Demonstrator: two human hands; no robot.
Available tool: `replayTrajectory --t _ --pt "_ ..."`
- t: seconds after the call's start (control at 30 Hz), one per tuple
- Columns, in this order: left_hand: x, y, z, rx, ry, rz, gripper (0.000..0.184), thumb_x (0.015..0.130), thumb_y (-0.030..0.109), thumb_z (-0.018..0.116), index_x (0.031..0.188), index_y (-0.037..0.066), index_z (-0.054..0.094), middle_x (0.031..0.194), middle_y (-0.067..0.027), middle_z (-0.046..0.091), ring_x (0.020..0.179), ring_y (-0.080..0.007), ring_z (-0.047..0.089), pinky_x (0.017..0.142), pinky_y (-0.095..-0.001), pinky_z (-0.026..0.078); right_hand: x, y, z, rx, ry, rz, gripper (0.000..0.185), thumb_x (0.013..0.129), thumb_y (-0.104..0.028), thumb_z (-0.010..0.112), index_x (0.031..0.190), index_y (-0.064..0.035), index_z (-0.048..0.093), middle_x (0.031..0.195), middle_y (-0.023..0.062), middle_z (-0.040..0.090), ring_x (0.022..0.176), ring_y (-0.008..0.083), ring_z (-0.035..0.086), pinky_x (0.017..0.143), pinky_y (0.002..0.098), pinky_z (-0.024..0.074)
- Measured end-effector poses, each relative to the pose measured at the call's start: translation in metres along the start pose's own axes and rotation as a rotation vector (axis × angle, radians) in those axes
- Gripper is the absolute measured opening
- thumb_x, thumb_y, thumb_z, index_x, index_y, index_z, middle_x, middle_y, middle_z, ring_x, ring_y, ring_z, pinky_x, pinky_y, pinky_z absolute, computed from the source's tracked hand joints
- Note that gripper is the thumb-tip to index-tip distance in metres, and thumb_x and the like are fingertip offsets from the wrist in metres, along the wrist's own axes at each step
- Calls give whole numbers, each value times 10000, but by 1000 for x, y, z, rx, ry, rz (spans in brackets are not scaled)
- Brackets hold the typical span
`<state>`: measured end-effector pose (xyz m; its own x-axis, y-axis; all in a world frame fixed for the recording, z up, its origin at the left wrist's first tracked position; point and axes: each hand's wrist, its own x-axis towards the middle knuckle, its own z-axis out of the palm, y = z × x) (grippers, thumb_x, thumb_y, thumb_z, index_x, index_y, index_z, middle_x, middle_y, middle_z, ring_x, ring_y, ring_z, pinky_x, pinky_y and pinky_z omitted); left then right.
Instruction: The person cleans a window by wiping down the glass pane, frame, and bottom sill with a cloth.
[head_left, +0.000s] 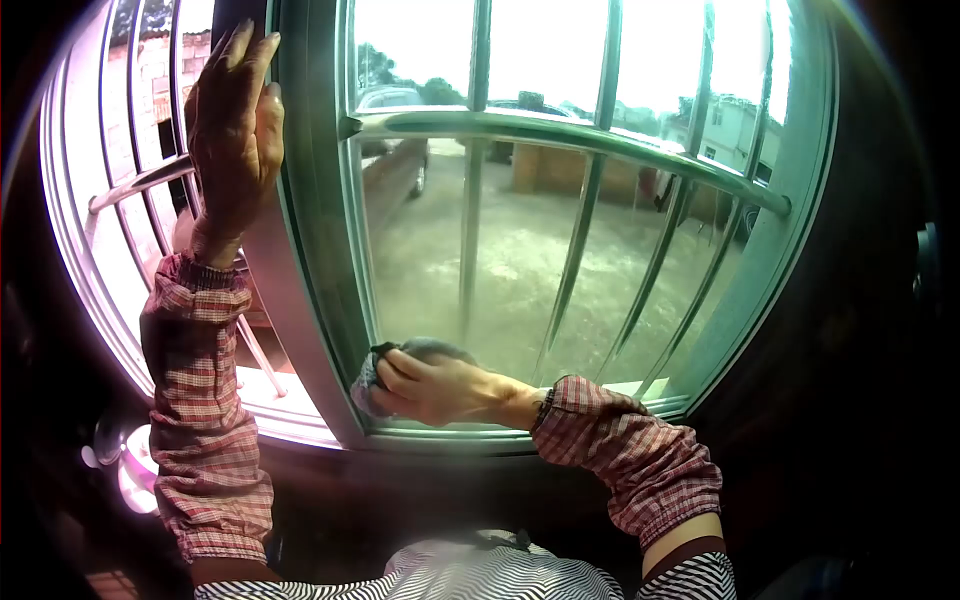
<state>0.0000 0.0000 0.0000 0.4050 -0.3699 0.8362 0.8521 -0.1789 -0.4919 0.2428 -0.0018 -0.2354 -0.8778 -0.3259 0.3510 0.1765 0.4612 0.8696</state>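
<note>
My left hand (235, 130) is raised at the upper left, its fingers stretched out against the edge of the window frame (310, 200), with nothing seen in it. Low on the window, my right hand (430, 385) grips a dark grey cloth (368, 385) at the lower left corner of the glass pane (510, 270). Part of the cloth shows above and to the left of the fingers. Checked sleeve covers are on both forearms.
Metal bars (470, 230) and a horizontal rail (560, 135) stand behind the glass. At the left, the window opening shows more bars and a brick wall. A pink and white object (138, 470) is at the lower left. Outside are a paved yard and vehicles.
</note>
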Motion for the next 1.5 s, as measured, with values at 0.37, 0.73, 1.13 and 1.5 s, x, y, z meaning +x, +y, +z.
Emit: replayTrajectory --t 0.37,0.73,1.13,1.5 --pt "-25 -35 0 130 -5 46 496 901 -32 544 1367 134 587 1435 -140 547 1255 -296 574 1063 -398 465 -76 69 -97 -97 -52 293 399 864 -253 706 1222 -93 631 1128 96 620 1067 226 644 789 319 610" --pt "-44 -19 0 179 15 -51 401 971 61 567 1365 134 590 1454 -135 534 1297 -310 545 1093 -406 449 -243 381 -252 -774 355 901 339 913 -343 656 1090 -58 701 968 148 704 852 282 680 756 400 530" --pt "-56 -28 -14 118 -101 -21 383 1050 85 409 1401 71 559 1519 -170 457 1394 -334 452 1145 -426 393 -4 44 -34 145 1 -65 377 879 -149 622 1235 -38 570 1211 167 588 1188 276 565 897 324 584" --pt "-48 -34 -18 144 -218 -67 419 1077 184 331 1429 62 523 1556 -174 409 1437 -359 392 1180 -477 327 14 408 -182 -576 432 650 339 882 -263 736 1157 -99 626 971 122 653 907 255 651 795 406 574"
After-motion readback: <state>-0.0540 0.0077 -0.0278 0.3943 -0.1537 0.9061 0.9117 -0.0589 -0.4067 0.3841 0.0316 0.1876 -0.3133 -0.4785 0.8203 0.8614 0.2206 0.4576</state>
